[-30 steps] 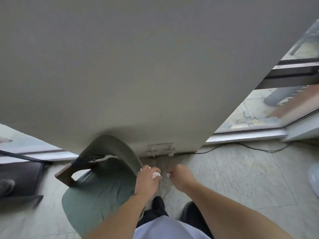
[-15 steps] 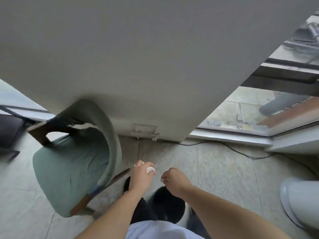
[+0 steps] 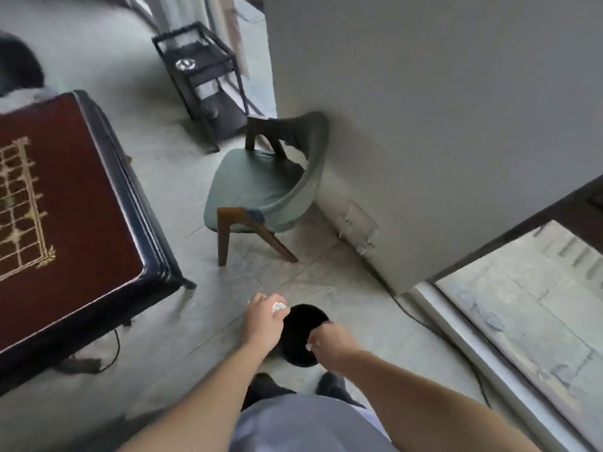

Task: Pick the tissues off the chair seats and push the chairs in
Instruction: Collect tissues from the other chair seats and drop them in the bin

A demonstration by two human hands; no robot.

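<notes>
Two hands are hovering low in the head view, both over a black round bin (image 3: pixel 305 334) on the tile floor. Left hand (image 3: pixel 264 324) is curling its fingers round a crumpled white tissue (image 3: pixel 279 307), which is poking out betw. thumb & forefinger. Right hand (image 3: pixel 329 340) is also curling shut, w/ only a white speck showing at its knuckles, prob. a 2nd tissue (image 3: pixel 308 346), tho too small to be sure. Green chair (image 3: pixel 261 187) is standing well ahead, its curved back near the grey wall (image 3: pixel 424 109), seat facing the dark red table (image 3: pixel 65 207) but well apart from it, so not pushed in yet. No tissue is showing on that seat. Handling, as a guess: tissue is feather-light, soft, crushable, so a loose pinch is enough & it'll drop slowly, maybe drifting off the bin's rim; best letting go right above the opening. Chair is looking stiff, w/ wooden legs (image 3: pixel 223 239) & a padded seat, prob. moderately heavy; legs may be catching on tile joints. Best hold is looking like the top rail of the curved back, both hands, pushing toward the table. Black shelf cart (image 3: pixel 202 73) is standing behind the chair, out of the push path.
</notes>
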